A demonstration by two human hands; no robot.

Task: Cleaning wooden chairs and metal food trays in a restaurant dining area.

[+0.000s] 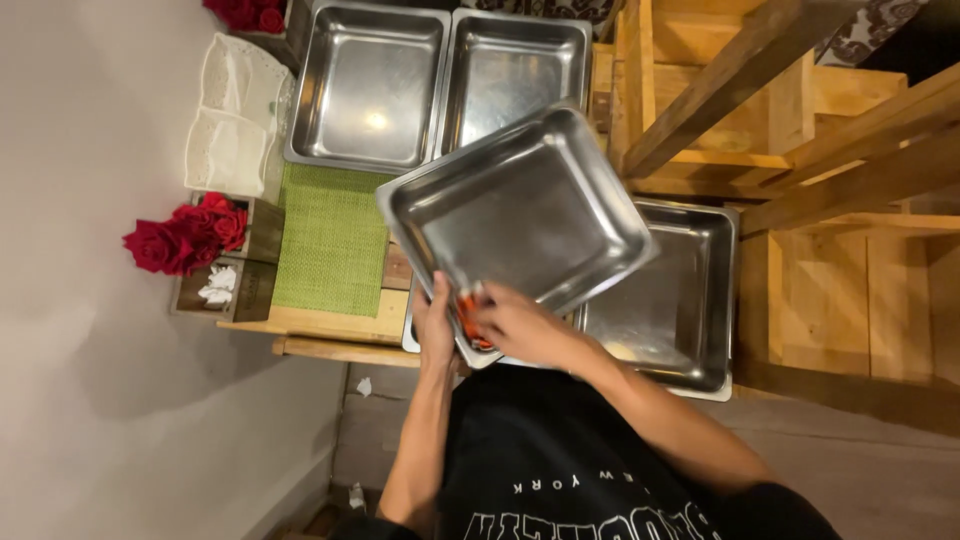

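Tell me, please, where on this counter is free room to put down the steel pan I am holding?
The green mat is bare, bordered by the roses on one side and the lifted pan on the other. The two far pans are empty inside. Under both hands it is crowded: stacked pans.

The tilted steel pan (520, 215) hides most of another pan beneath it, of which only a sliver shows beside the left hand (436, 335). The right hand (515, 325) covers nearly all of an orange thing (467, 322) at the pan's rim, too little of it showing to tell what it is. The roses (245, 12) at the top are cut off by the picture's edge, and the white bits in the wooden box (217, 287) are too small to identify.
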